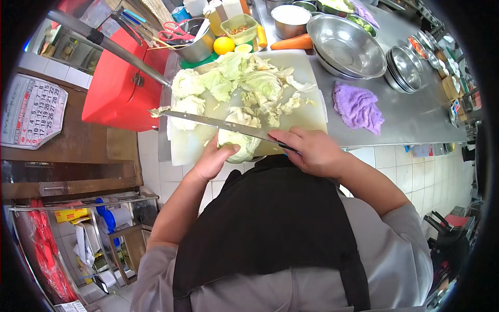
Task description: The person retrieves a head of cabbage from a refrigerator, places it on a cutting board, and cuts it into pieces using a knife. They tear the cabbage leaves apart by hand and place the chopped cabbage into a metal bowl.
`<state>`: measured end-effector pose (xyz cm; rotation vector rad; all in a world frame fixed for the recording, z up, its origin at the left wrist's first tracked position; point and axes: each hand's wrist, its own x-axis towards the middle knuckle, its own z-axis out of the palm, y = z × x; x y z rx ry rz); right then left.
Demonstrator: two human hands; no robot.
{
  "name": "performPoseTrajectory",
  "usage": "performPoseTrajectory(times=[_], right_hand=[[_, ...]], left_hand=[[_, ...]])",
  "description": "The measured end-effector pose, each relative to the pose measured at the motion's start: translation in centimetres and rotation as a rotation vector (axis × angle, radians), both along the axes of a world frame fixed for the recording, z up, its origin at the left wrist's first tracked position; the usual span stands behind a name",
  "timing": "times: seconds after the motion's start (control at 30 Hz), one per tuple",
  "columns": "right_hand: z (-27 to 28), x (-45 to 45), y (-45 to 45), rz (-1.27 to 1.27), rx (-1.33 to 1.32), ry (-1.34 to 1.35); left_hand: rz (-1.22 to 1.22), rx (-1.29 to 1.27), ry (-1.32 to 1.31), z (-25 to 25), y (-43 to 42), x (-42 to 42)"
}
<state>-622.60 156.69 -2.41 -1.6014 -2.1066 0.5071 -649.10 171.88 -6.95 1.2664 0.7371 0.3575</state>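
Note:
My left hand grips the side of a pale green cabbage piece at the near edge of the white cutting board. In my right hand is the dark handle of a long kitchen knife. Its blade lies across the top of that cabbage and points left, with bits of leaf stuck to it and a scrap hanging at the tip. Two more cabbage chunks sit at the board's left side. Loose torn leaves are spread over its far half.
Beyond the board are a carrot, an orange-yellow fruit and a steel pot with red scissors. To the right lie a large colander, a purple cloth and stacked bowls. A red box stands left.

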Motion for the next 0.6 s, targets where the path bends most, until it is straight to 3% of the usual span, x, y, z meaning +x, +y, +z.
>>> performPoseTrajectory(times=[0.37, 0.47, 0.6], right_hand=[[-0.7, 0.3, 0.1, -0.008, -0.033, -0.058], [-2.2, 1.3, -0.1, -0.012, 0.076, 0.037], [-3.5, 2.0, -1.4, -0.072, 0.024, 0.044]], left_hand=[[0.086, -0.142, -0.135, -0.9, -0.9, 0.6], [0.092, -0.194, -0.157, -0.2, -1.1, 0.8], [0.109, -0.261, -0.147, -0.9, -1.3, -0.1]])
